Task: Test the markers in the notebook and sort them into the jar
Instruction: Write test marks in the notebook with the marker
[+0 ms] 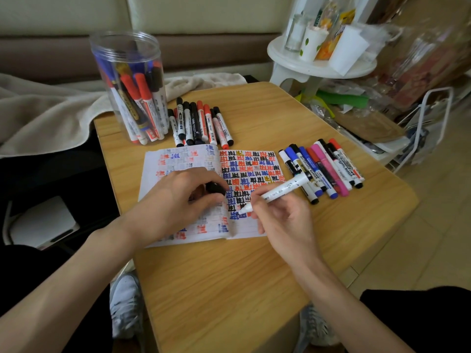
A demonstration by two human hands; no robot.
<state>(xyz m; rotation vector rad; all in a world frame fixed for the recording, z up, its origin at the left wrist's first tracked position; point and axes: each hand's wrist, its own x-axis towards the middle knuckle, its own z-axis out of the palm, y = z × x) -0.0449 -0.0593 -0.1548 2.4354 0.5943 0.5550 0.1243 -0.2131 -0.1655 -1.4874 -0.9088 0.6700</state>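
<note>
I have a single head-worn wide-angle view, looking forward and down at the desk (229,289) from close above; its edges look bent, probably lens distortion.

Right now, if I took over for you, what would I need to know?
The left grip holds a black cap and rests on the notebook.
The right grip holds the uncapped marker, tip at the right page.
The jar already holds many markers.
A pile lies beside the jar, a second pile right of the notebook; which is tested I cannot tell.
Left: cap it, sort it, go on.
</note>
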